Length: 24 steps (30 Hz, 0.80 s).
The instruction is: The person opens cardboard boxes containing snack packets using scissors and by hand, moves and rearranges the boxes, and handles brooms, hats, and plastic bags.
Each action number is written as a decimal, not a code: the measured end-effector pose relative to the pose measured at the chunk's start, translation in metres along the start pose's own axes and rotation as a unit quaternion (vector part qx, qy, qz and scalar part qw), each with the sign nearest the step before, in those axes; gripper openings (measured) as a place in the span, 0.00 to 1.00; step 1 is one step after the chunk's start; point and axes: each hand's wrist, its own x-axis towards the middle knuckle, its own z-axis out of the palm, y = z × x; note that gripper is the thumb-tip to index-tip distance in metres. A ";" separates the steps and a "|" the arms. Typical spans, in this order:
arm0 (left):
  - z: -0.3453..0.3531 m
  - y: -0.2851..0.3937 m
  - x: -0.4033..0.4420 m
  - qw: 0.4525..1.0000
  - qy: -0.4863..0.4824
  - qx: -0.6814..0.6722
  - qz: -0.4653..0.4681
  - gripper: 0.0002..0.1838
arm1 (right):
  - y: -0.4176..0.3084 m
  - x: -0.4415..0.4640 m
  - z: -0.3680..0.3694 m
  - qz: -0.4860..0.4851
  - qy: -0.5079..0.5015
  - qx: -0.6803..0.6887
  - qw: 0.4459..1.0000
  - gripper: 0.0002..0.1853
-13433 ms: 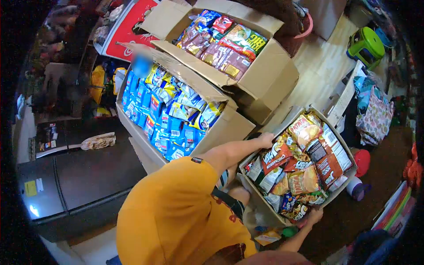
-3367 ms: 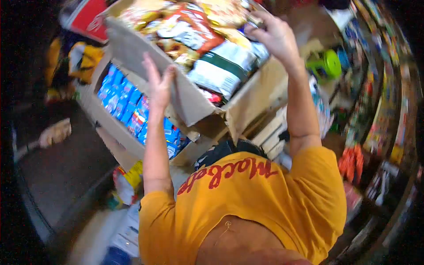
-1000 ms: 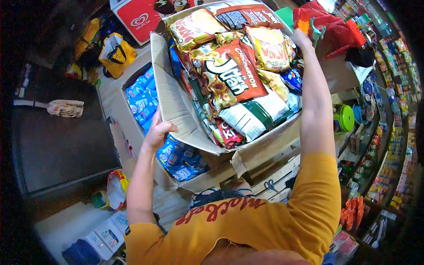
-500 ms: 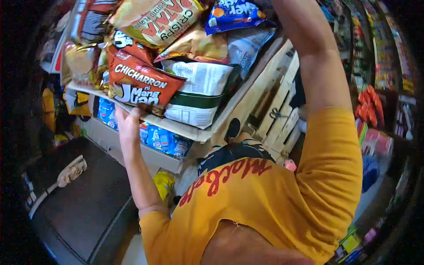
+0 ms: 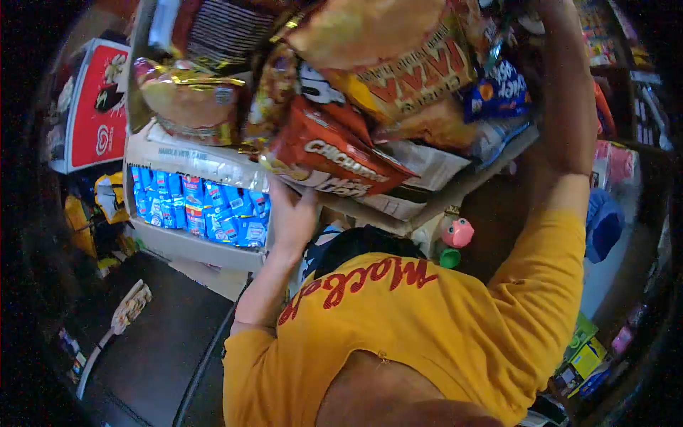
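An open cardboard box (image 5: 390,220) full of snack bags is tilted in front of my chest. My left hand (image 5: 293,217) grips its near edge from below, thumb up by the red Chicharron bag (image 5: 341,160). Along the box's right side stretches my right arm (image 5: 563,121); the hand itself is past the top of the view. Inside the box lie a Patata crisps bag (image 5: 405,78), a blue snack bag (image 5: 498,92) and a gold-edged bag (image 5: 188,107).
Left of my hand, a carton (image 5: 199,250) holds several blue packets (image 5: 196,206). A black padded surface (image 5: 156,334) lies lower left, with a wrapped handle (image 5: 131,306) on it. A red sign (image 5: 99,107) stands at far left. A pink toy (image 5: 457,232) is beyond the box.
The snack box has shifted right and closer to me in the view, with my left hand still on its edge. More of the carton of blue packets and the red sign now shows.
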 end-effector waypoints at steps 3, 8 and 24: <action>0.037 -0.015 -0.006 0.999 -0.033 -0.035 -0.015 0.28 | 0.039 -0.048 0.000 0.021 -0.034 -0.020 0.999 0.09; 0.092 -0.091 -0.002 0.992 -0.116 0.031 0.030 0.26 | 0.114 -0.137 0.042 0.107 -0.143 -0.117 0.977 0.17; 0.191 -0.273 0.009 0.946 -0.247 0.100 -0.183 0.37 | 0.164 -0.316 0.170 0.157 -0.248 -0.112 0.950 0.09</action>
